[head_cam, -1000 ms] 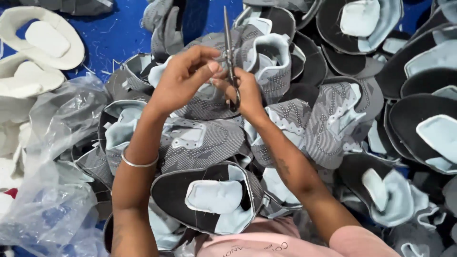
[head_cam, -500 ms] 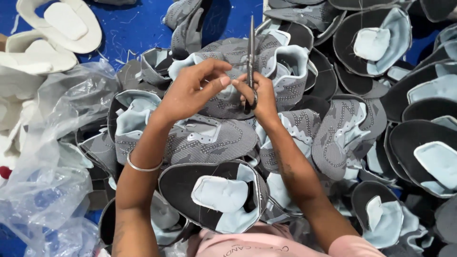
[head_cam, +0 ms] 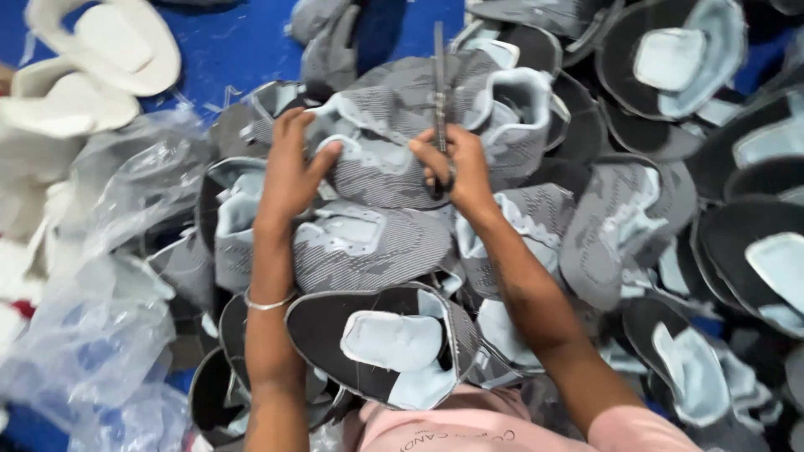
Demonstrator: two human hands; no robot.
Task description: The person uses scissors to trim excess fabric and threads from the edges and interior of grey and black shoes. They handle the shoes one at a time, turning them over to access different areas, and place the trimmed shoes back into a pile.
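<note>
Blue floor (head_cam: pixel 243 42) — grey shoe uppers (head_cam: pixel 368 243) heaped.

The scene is viewed steeply downward from head height, close above the grey shoe upper (head_cam: pixel 394 142), centred.

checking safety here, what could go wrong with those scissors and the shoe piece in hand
The scissors in the right hand point away over the grey shoe upper; the left hand presses that same upper close by, so its fingers could get nicked. The blades might also snag the knit. Loose uppers piled around could slide.
</note>
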